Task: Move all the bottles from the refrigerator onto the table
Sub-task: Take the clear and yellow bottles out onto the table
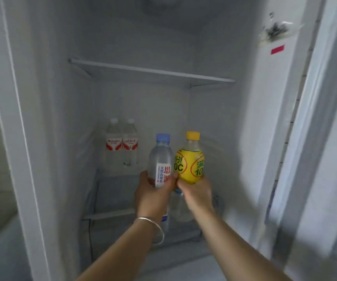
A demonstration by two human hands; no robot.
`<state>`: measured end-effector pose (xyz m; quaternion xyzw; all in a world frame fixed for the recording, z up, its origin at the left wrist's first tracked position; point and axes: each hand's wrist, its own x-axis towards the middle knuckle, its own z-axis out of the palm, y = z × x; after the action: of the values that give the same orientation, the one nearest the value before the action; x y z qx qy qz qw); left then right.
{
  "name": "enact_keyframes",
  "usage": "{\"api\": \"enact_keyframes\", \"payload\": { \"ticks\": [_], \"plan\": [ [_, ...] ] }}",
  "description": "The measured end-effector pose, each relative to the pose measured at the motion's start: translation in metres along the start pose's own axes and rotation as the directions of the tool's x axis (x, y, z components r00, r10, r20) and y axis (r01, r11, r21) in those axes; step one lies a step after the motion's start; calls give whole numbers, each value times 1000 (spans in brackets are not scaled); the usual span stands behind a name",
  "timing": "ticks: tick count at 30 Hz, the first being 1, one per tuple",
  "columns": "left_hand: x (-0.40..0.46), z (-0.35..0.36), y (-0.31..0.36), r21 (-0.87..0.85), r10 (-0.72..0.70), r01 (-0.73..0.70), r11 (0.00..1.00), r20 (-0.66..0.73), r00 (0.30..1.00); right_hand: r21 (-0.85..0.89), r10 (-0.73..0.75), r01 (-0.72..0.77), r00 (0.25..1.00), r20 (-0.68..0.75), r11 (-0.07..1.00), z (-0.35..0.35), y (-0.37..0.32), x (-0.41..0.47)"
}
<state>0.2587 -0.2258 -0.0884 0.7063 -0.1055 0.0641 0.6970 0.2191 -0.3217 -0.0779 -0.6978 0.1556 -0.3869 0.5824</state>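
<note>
Inside the open refrigerator, my left hand is gripping a clear, blue-capped water bottle while my right hand is clasping a squat yellow bottle, the two held upright and touching. Two more red-labelled water bottles are standing on the shelf behind (others below my wrists are blurring out of recognition).
</note>
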Motion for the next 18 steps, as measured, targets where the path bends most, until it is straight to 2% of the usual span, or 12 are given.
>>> {"api": "enact_keyframes", "payload": {
  "ticks": [2, 6, 13, 18],
  "plan": [
    [-43, -8, 7, 49, 14, -15, 999, 19, 1000, -83, 17, -24, 997, -80, 996, -24, -6, -39],
    [-124, -12, 24, 103, 32, -47, 994, 149, 988, -87, 89, -107, 978, -191, 990, -84, -22, -112],
    [-267, 9, 58, -10, 48, -47, 999, 346, 937, -163, 96, -157, 940, -328, 974, -205, -58, -216],
    [-381, 46, 77, -29, 94, -91, 995, 440, 893, -193, 111, -224, 877, -468, 955, -309, -76, -285]
  ]
}}
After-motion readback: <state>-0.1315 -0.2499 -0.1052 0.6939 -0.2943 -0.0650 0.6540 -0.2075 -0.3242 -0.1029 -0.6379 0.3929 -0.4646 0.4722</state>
